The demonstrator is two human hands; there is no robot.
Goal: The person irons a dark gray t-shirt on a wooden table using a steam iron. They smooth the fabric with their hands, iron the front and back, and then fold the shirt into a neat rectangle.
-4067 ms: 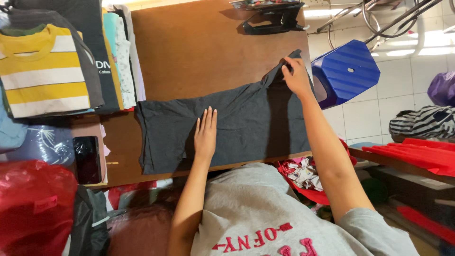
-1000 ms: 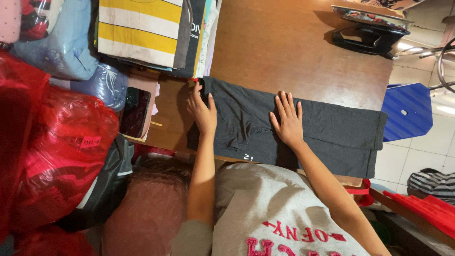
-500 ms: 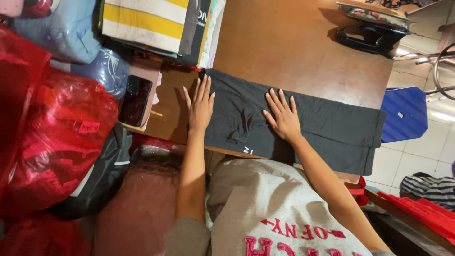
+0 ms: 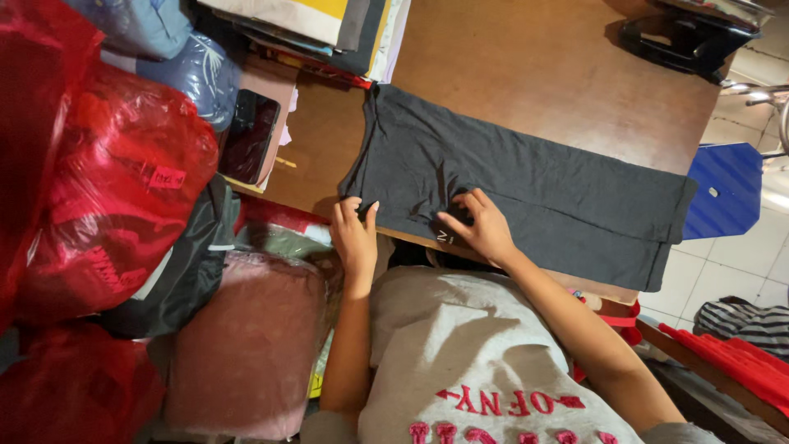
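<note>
Where the dark grey garment (image 4: 526, 185) lies spread flat along the brown wooden tabletop (image 4: 534, 66), I have both hands at its near edge. My left hand (image 4: 355, 238) sits at the garment's near corner, fingers (image 4: 370, 215) curled over the hem and pinching the cloth between thumb and fingertips. My right hand (image 4: 481, 226) rests a little further along the same edge, fingers bent and pressing into the fabric, bunching a small fold beneath them; whether they truly grip it I cannot tell. The garment runs from the corner by my left hand away to the far end, where it hangs slightly over the tabletop's edge near a blue plastic chair (image 4: 727, 193).

Just beyond the garment's left end lies a stack of folded clothes (image 4: 329, 25), one of them yellow and white. A dark phone (image 4: 246, 136) rests on a pink box beside it. Red plastic bags (image 4: 99, 173) bulge to my left, with a pink bundle (image 4: 246, 345) below them. A black stapler-like tool (image 4: 682, 37) sits at the tabletop's far corner.
</note>
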